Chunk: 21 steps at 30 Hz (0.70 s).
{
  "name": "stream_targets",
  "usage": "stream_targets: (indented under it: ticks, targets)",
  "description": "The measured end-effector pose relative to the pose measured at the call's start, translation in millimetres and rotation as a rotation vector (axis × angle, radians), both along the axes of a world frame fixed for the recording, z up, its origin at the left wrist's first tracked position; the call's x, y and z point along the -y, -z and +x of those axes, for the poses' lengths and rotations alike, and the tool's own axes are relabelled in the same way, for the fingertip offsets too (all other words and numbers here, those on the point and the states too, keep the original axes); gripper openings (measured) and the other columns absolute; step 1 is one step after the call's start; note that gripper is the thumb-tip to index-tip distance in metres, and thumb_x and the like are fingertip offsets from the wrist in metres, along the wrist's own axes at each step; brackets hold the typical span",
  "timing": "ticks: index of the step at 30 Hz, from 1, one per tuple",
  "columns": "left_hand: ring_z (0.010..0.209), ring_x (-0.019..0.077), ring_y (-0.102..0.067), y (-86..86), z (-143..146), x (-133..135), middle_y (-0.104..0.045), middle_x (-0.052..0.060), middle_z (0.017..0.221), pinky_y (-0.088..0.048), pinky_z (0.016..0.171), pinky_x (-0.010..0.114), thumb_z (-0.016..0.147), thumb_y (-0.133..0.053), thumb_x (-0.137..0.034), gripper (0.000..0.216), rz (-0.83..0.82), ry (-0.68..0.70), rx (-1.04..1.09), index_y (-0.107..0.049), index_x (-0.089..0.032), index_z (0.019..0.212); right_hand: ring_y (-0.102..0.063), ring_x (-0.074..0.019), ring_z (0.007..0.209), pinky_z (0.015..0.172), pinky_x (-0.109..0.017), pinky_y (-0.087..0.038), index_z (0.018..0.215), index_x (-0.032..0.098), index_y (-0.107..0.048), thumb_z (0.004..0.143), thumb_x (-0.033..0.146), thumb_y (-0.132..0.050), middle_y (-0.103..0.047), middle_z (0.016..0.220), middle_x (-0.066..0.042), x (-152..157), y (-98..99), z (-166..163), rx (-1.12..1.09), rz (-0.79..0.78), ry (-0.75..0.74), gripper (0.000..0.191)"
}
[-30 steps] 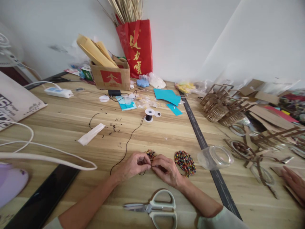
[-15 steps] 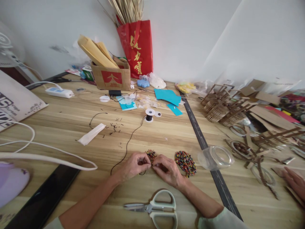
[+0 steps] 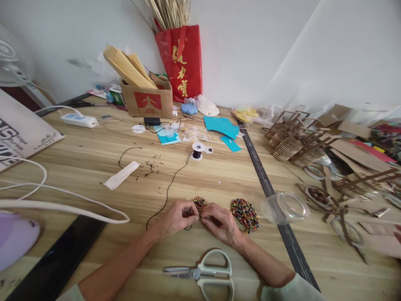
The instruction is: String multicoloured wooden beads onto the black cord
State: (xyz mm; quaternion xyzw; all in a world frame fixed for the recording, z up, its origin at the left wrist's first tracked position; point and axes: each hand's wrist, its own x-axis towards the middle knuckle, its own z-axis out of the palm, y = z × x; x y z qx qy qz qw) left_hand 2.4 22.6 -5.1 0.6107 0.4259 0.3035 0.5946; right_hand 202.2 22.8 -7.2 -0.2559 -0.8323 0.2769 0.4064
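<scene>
My left hand [image 3: 180, 218] is closed in a pinch, its fingertips nearly meeting those of my right hand [image 3: 221, 224]. A black cord [image 3: 168, 193] runs from a white spool [image 3: 197, 151], passes behind my left wrist and shows again just under the left fingers. My right thumb and fingers are pressed together too; what lies between them is too small to make out. Directly behind the fingertips sits a small heap of coloured beads [image 3: 198, 203], partly covered. To the right of my right hand lies a larger pile of multicoloured beads [image 3: 244, 215]. Scissors [image 3: 200, 274] rest in front, blades pointing left.
A clear plastic jar [image 3: 284, 207] lies on its side at the right. Beyond it are woven baskets [image 3: 283, 144] and a co-worker's hand [image 3: 397, 235] at the edge. Left are a white cable [image 3: 78, 212], a paper strip [image 3: 121, 175] and black cord scraps [image 3: 151, 166].
The co-worker's hand on the right has drawn away toward the frame edge, uncovering a flat brown piece. My two hands keep the same pinch and place.
</scene>
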Motion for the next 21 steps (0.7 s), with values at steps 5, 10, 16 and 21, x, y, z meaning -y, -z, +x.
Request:
stream_targets:
  ticks: [5,10,16,21]
  targets:
    - [0.057,0.0101,-0.047,1.2,0.0,0.2,-0.052,-0.003,0.062,-0.036,0.055,0.021,0.074,-0.063,-0.027,0.013,-0.004,0.004,-0.003,-0.059,-0.014,0.073,-0.064,-0.0163,0.079,0.068,-0.026,-0.054,0.094,0.017,-0.063,0.095,0.018,-0.056,-0.066,0.084,-0.009,-0.1,1.3,0.0,-0.006,-0.01,-0.01,0.007]
    - [0.058,0.0099,-0.047,4.3,-0.2,0.5,-0.053,-0.003,0.062,-0.037,0.055,0.021,0.074,-0.062,-0.025,0.012,0.006,0.006,-0.004,-0.059,-0.014,0.073,-0.064,-0.017,0.081,0.069,-0.026,-0.054,0.095,0.017,-0.063,0.095,0.02,-0.056,-0.066,0.084,-0.009,-0.1,2.3,-0.1,-0.009,-0.02,-0.016,0.008]
    - [0.058,0.0101,-0.048,2.7,0.1,1.3,-0.052,-0.003,0.062,-0.037,0.055,0.021,0.074,-0.062,-0.026,0.012,-0.009,0.014,-0.001,-0.059,-0.014,0.073,-0.064,-0.0166,0.079,0.068,-0.026,-0.053,0.095,0.017,-0.063,0.095,0.02,-0.056,-0.066,0.084,-0.008,-0.1,2.2,-0.4,-0.011,-0.036,-0.026,0.008]
    - [0.056,0.0099,-0.048,2.2,0.9,0.8,-0.053,-0.003,0.06,-0.037,0.053,0.021,0.074,-0.062,-0.026,0.012,-0.012,0.016,-0.001,-0.059,-0.014,0.073,-0.064,-0.0169,0.079,0.068,-0.027,-0.053,0.093,0.018,-0.063,0.096,0.021,-0.055,-0.067,0.084,-0.008,0.0,1.9,-0.4,0.003,-0.045,-0.023,0.009]
